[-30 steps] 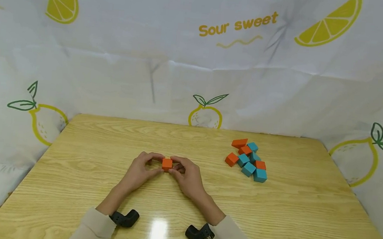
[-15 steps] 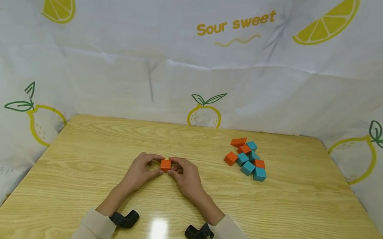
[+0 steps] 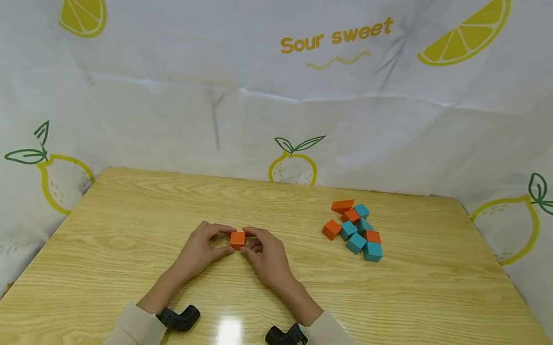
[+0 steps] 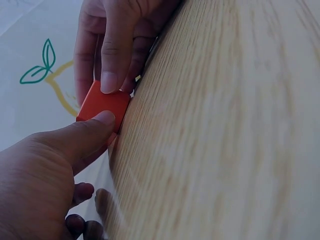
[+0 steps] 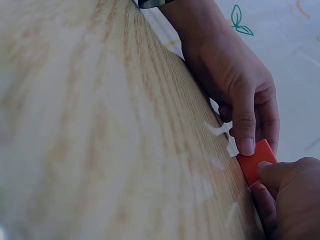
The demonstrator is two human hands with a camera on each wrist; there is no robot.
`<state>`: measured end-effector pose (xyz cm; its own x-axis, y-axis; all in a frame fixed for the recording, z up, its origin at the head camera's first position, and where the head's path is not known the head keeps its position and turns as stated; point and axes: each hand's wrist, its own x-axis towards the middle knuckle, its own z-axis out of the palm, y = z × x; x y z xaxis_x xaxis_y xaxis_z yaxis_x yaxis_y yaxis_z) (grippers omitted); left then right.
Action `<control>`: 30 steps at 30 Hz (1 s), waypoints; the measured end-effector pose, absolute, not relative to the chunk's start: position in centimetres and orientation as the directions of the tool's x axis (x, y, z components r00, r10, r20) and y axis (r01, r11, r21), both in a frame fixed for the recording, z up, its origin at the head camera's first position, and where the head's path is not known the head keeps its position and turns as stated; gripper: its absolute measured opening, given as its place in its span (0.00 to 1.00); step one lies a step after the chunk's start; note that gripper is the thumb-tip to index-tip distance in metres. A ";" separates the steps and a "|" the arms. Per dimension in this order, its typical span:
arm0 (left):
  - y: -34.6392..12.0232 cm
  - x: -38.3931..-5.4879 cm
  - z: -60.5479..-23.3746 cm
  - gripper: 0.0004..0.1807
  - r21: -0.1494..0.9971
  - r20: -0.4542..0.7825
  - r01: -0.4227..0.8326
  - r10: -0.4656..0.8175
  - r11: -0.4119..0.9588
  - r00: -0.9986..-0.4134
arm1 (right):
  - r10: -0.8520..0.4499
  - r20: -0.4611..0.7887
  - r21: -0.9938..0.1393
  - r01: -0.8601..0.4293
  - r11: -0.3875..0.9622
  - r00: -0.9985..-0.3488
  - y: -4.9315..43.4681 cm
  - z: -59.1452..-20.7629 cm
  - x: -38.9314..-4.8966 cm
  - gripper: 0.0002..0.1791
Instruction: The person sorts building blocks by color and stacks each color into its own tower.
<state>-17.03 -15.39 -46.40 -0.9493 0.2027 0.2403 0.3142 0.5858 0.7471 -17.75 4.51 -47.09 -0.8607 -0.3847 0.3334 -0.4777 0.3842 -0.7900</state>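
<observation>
A small orange cube (image 3: 237, 240) sits on the wooden table a little left of the middle, between both hands. My left hand (image 3: 200, 250) pinches it from the left, thumb at the near side and index finger at the far side. From the right, my right hand (image 3: 268, 258) holds the same cube with thumb and index finger. In the left wrist view the orange cube (image 4: 106, 106) shows both thumbs against its near face, down at the tabletop. The right wrist view has the orange cube (image 5: 257, 161) between the two thumbs too.
To the right on the wooden table (image 3: 424, 298) lies a loose group of blocks, among them a blue cube (image 3: 373, 252), an orange cube (image 3: 331, 229) and an orange wedge-like block (image 3: 342, 205). A white lemon-print cloth (image 3: 186, 125) hangs behind and at the sides.
Both hands stay on the orange cube with nearly the same grip. The whole head view has shifted slightly; the block group lies as before.
</observation>
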 end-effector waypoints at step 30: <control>-15.5 -17.0 -46.7 0.22 0.762 0.231 0.293 0.180 0.578 -0.956 | -0.111 0.511 -0.779 -0.514 0.359 -0.852 9.4 -44.0 -17.8 0.14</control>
